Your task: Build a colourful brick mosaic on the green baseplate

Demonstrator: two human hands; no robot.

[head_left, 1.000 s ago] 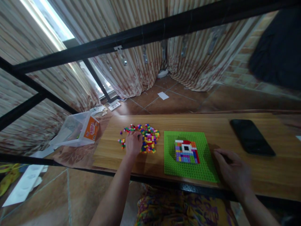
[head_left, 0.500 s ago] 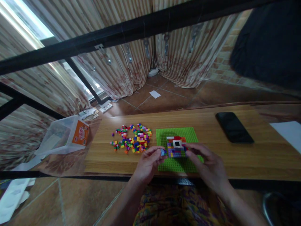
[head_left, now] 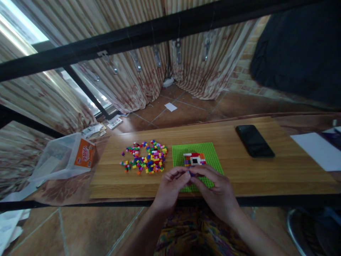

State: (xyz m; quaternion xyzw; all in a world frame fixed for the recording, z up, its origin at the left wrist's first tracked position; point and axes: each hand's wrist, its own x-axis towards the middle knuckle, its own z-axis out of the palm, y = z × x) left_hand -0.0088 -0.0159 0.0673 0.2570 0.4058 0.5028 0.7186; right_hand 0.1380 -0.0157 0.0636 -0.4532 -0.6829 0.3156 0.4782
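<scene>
My left hand (head_left: 170, 185) pinches small blue and purple toy bricks (head_left: 190, 174) between thumb and fingertips. Its fingertips meet those of my right hand (head_left: 218, 185), which closes on the same little bricks from the other side; the fingers partly cover them. Just beyond the fingertips, a built block of coloured bricks (head_left: 195, 161) stands on the green studded baseplate (head_left: 178, 150). White, red and orange pieces line its far side, around a white square with a black centre. The hands hide its near part.
Loose toy bricks (head_left: 153, 156) lie spread on the wooden tabletop (head_left: 106, 185) left of the baseplate. To the right is a black phone (head_left: 255, 140), with white paper (head_left: 314, 147) farther right. A clear plastic bin (head_left: 58, 156) stands at the left. A black bar (head_left: 119, 44) crosses above.
My right hand has left the side of the built block and come to my left hand, where both now hold the small bricks. The whole view has shifted slightly.
</scene>
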